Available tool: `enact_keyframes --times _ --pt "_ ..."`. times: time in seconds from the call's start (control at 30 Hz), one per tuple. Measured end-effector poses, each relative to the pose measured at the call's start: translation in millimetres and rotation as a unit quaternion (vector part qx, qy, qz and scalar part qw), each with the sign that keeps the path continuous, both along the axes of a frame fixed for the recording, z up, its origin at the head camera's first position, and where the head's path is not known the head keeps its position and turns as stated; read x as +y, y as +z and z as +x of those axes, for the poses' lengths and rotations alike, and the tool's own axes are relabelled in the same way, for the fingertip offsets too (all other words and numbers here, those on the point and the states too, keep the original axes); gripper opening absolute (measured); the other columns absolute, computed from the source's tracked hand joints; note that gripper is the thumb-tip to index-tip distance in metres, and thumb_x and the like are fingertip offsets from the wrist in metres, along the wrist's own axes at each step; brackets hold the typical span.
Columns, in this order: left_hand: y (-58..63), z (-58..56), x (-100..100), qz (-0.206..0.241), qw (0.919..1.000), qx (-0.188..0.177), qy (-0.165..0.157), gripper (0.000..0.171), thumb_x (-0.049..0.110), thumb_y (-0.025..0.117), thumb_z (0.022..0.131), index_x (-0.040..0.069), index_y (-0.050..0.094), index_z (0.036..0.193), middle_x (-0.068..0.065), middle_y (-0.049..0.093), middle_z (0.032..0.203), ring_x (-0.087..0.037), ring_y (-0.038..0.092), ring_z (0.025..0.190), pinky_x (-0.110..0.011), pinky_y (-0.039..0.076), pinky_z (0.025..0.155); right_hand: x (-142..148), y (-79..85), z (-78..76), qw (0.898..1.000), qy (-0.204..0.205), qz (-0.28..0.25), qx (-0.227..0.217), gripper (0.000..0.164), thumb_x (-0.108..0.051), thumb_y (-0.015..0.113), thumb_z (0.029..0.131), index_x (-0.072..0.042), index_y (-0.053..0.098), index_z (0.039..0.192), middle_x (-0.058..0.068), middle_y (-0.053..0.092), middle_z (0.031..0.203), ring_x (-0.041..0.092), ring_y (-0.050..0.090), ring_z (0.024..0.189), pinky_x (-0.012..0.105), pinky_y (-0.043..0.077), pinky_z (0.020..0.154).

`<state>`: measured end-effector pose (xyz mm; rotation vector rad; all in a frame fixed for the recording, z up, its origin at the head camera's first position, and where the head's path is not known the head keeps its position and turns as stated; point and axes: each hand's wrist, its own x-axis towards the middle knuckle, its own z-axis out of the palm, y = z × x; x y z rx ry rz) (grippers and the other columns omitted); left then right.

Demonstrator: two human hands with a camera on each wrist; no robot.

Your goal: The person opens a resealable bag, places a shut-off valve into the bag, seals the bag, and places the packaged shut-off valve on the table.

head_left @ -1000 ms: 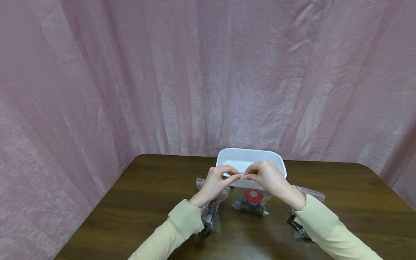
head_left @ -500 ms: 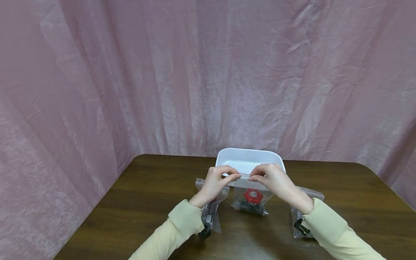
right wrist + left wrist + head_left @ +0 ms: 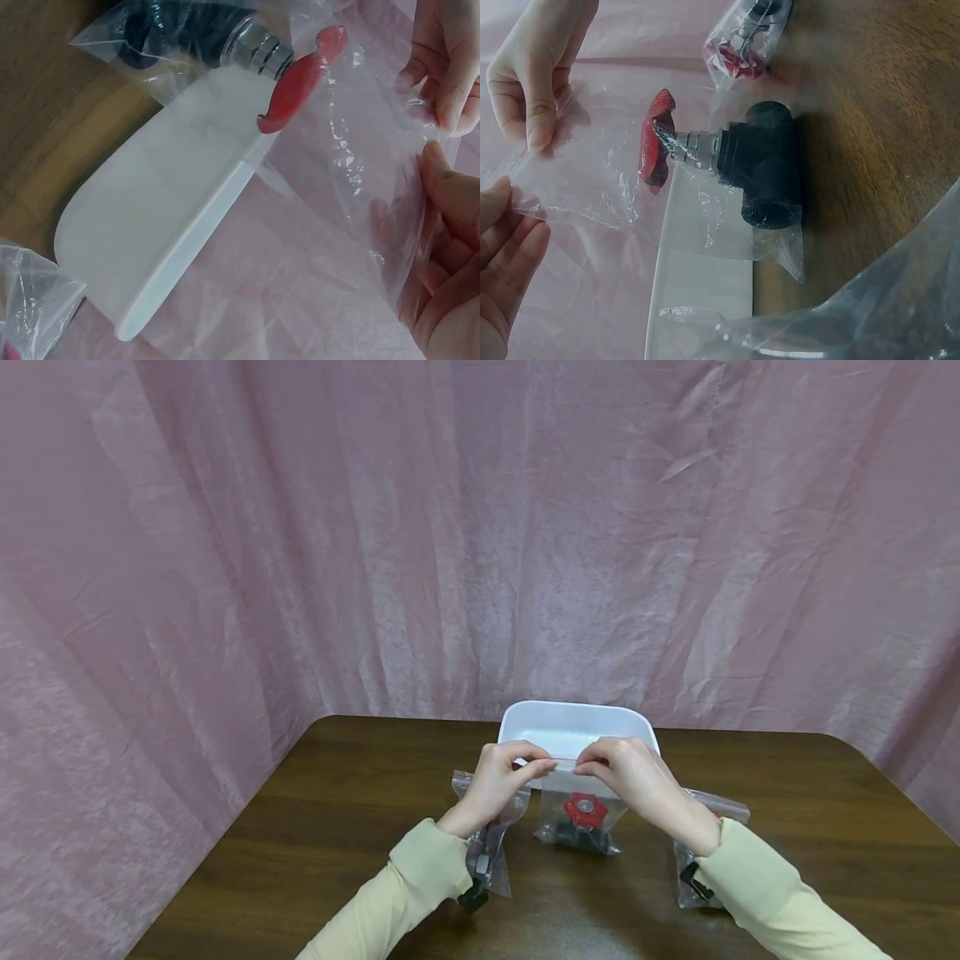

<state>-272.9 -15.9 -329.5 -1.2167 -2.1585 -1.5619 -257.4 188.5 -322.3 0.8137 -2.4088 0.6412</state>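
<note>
A clear zip bag (image 3: 551, 827) stands in the middle, upright, its bottom at the wooden table. Inside it is a valve (image 3: 769, 169) with a black tee-shaped body, a silver stem and a red handwheel (image 3: 585, 810). My left hand (image 3: 498, 781) pinches the bag's top edge at the left between thumb and fingers. A short way to the right, my right hand (image 3: 637, 777) pinches that same edge. The strip of edge between the fingertips looks taut. In the right wrist view, the red handwheel (image 3: 304, 82) points toward the bag's mouth.
Directly behind the bag is a white tray (image 3: 577, 714). A second clear bag (image 3: 495, 852) with a dark part lies under my left forearm. A third bag (image 3: 731, 807), holding a red and black valve (image 3: 739, 60), lies partly under my right forearm. Pink curtain (image 3: 480, 568) hangs behind the table.
My right hand has slid right along the bag's top edge, away from my left hand, then stayed nearly still over the last half second. The left hand keeps its place.
</note>
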Motion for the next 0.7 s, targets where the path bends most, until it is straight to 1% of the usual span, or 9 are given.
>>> enact_keyframes --times 0.13,0.2,0.27,0.37,0.43,0.5,0.57,0.7 --pt "-0.4 -0.7 -0.5 0.0 1.0 0.003 -0.001 0.008 -0.002 0.061 0.084 -0.007 0.067 0.087 -0.015 0.064 0.082 -0.028 0.06 0.072 -0.034 0.05 0.063 -0.7 0.4 -0.5 1.0 0.007 -0.008 0.012 0.012 -0.005 0.077 0.069 -0.012 0.068 0.069 -0.01 0.061 0.065 -0.001 0.049 0.054 0.023 0.042 0.049" --pt "-0.7 -0.8 -0.8 0.001 1.0 0.002 -0.002 0.008 -0.002 0.061 0.084 -0.007 0.067 0.087 -0.015 0.064 0.082 -0.028 0.061 0.072 -0.034 0.05 0.063 -0.7 0.5 -0.9 1.0 0.017 -0.02 0.008 0.012 -0.004 0.077 0.068 -0.012 0.068 0.068 -0.009 0.061 0.065 0.0 0.051 0.055 0.023 0.043 0.05" --pt "-0.7 -1.0 -0.8 0.001 1.0 0.001 -0.002 0.008 -0.002 0.061 0.084 -0.007 0.067 0.087 -0.015 0.064 0.082 -0.028 0.061 0.072 -0.034 0.05 0.063 -0.3 1.0 -0.8 0.999 0.023 -0.029 -0.007 0.012 -0.004 0.077 0.068 -0.012 0.069 0.068 -0.009 0.062 0.065 0.0 0.053 0.057 0.023 0.044 0.051" --pt "-0.9 -1.2 -0.7 0.003 1.0 0.0 -0.001 0.008 -0.002 0.061 0.084 -0.007 0.067 0.087 -0.015 0.065 0.081 -0.028 0.061 0.072 -0.034 0.05 0.064 0.4 2.3 -0.2 0.998 0.026 -0.041 -0.046 0.011 -0.005 0.076 0.071 -0.014 0.069 0.07 -0.011 0.061 0.067 0.0 0.053 0.057 0.023 0.044 0.051" --pt "-0.8 -1.3 -0.7 0.005 1.0 -0.001 0.001 0.009 -0.002 0.061 0.084 -0.007 0.067 0.087 -0.015 0.065 0.082 -0.028 0.061 0.071 -0.034 0.051 0.064 0.6 3.1 -0.1 0.997 0.024 -0.039 -0.066 0.01 -0.007 0.075 0.072 -0.015 0.069 0.071 -0.012 0.061 0.067 0.001 0.052 0.057 0.023 0.044 0.051" --pt "-0.9 -1.2 -0.7 0.007 1.0 -0.004 0.001 0.009 -0.002 0.061 0.084 -0.007 0.067 0.087 -0.015 0.065 0.082 -0.028 0.061 0.071 -0.033 0.051 0.064 0.5 4.0 0.2 0.996 0.022 -0.037 -0.076 0.009 -0.008 0.075 0.073 -0.015 0.069 0.072 -0.013 0.061 0.068 0.001 0.051 0.056 0.023 0.044 0.051" --pt "-0.9 -1.1 -0.7 0.009 0.9999 -0.006 0.001 0.009 -0.002 0.061 0.084 -0.008 0.067 0.087 -0.015 0.065 0.082 -0.029 0.061 0.071 -0.031 0.051 0.065 0.0 4.6 0.3 0.996 0.021 -0.032 -0.075 0.008 -0.009 0.075 0.073 -0.015 0.069 0.072 -0.013 0.061 0.067 0.001 0.049 0.054 0.023 0.043 0.05" --pt "-1.3 -1.0 -0.8 0.011 0.9999 -0.004 0.001 0.009 -0.002 0.061 0.084 -0.007 0.067 0.087 -0.014 0.065 0.082 -0.028 0.061 0.071 -0.03 0.051 0.064 -0.9 5.1 0.9 0.998 0.012 -0.018 -0.056 0.008 -0.009 0.075 0.073 -0.014 0.07 0.071 -0.012 0.061 0.066 0.0 0.047 0.053 0.022 0.041 0.048"
